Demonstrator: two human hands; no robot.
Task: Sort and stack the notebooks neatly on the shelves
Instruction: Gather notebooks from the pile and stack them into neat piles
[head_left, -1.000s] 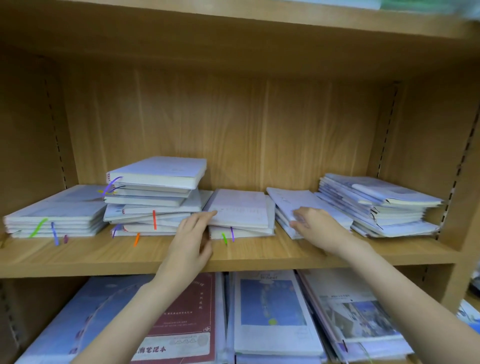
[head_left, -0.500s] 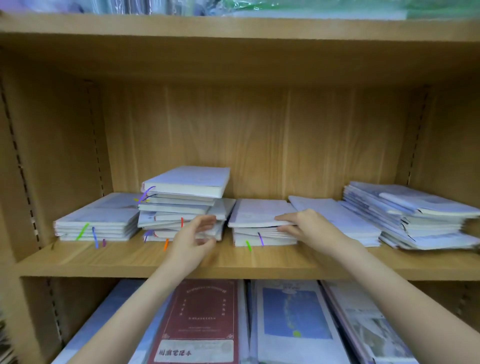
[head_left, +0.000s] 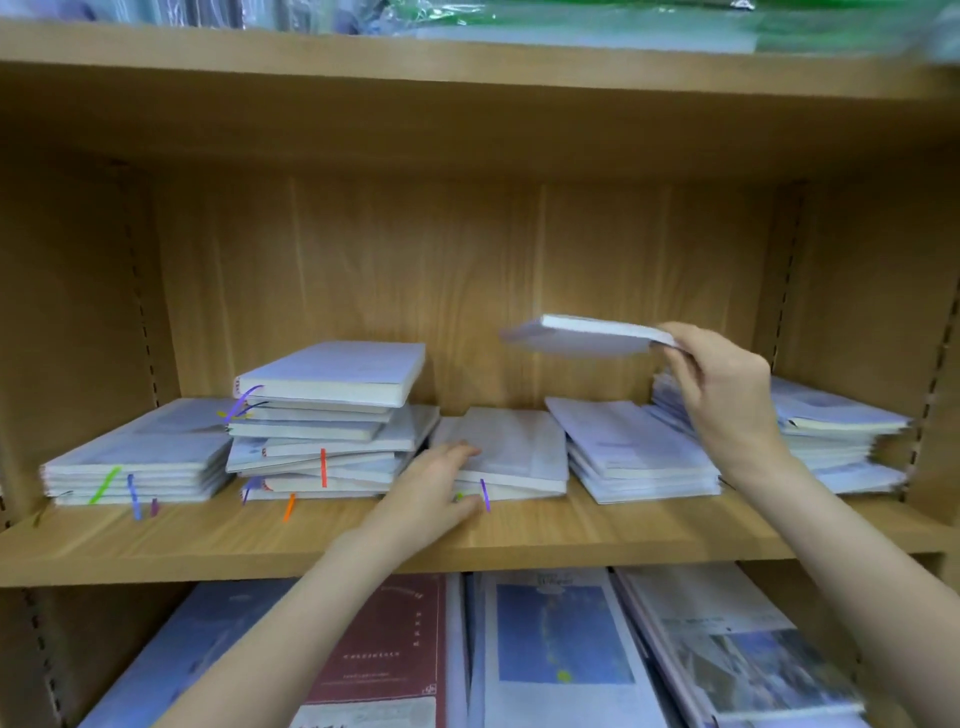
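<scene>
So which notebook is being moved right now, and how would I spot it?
Look at the middle wooden shelf, where white notebooks lie in five stacks. Above the gap right of centre, the right hand pinches the lifted notebook by its edge. It alone hangs in the air, touching no stack.

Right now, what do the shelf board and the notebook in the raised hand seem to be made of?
Shelf board: looks like wood or wood-look laminate, light brown with visible grain and a smooth matte face; which of the two cannot be told.
Notebook that the right hand holds: paper pages, seen as a pale cream edge, with a pale lavender cover, probably card. Motion blur hides its finish.
</scene>
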